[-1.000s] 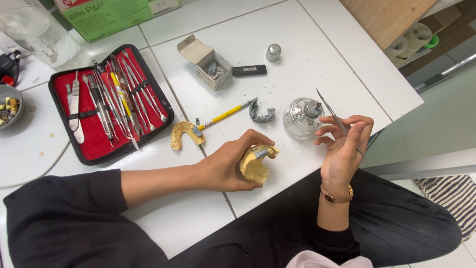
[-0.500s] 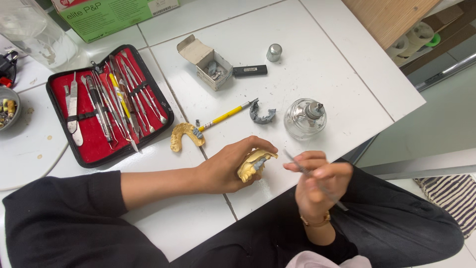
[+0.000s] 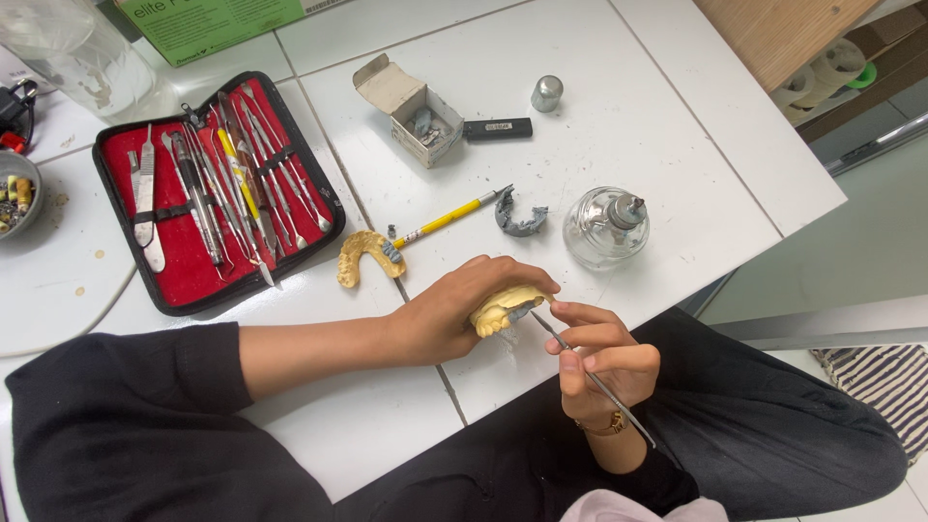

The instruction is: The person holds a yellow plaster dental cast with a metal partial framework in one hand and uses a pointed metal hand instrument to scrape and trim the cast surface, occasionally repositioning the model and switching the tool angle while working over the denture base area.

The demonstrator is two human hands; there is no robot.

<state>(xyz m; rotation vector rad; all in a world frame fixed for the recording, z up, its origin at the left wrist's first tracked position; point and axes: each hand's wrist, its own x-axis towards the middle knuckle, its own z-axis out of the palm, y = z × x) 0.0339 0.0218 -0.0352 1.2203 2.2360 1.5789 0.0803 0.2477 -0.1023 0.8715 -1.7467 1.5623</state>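
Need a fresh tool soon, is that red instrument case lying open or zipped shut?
Open: the instrument case lies spread flat, red lining and metal tools exposed.

We see green cardboard box at table's far edge, white lettering on side; small open grey-beige carton mid-table, flap up, beside black flat stick with pale label

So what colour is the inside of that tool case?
Red, with a black edge; the tool case shows in the head view.

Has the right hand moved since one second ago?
Yes. The right hand came down from beside the glass burner toward the cast.
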